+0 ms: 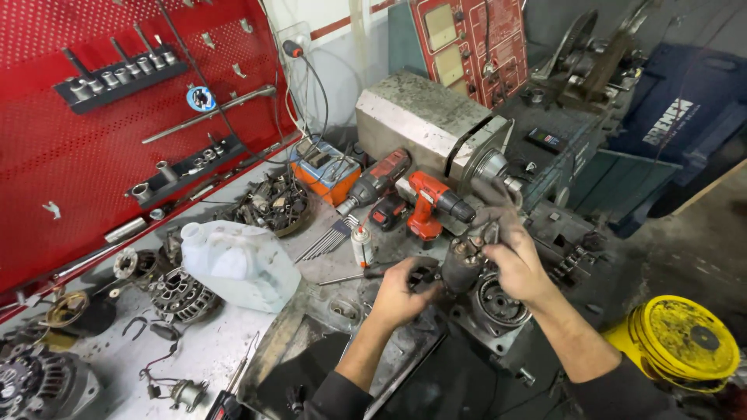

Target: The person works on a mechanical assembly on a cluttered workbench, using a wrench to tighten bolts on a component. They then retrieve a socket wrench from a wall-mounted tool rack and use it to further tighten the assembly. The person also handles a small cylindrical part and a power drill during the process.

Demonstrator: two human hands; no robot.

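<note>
At frame centre, a greasy starter motor [461, 264] is gripped by left hand [401, 292] and right hand [515, 264]; slipping onto the bench [218, 350] is risked.

Both hands, left hand [401, 292] and right hand [517, 264], grip a dark starter motor [461, 264] over the workbench [210, 350].

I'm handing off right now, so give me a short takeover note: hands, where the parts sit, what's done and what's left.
Left hand: grips the lower end of the dark motor part.
Right hand: holds its upper end, fingers at the terminals.
The part is held above the round housing on the bench.
Red drill and dark driver lie just behind; white jug to the left.
Done: part is lifted in both hands.
Left: cannot tell; it is not yet set down.
</note>
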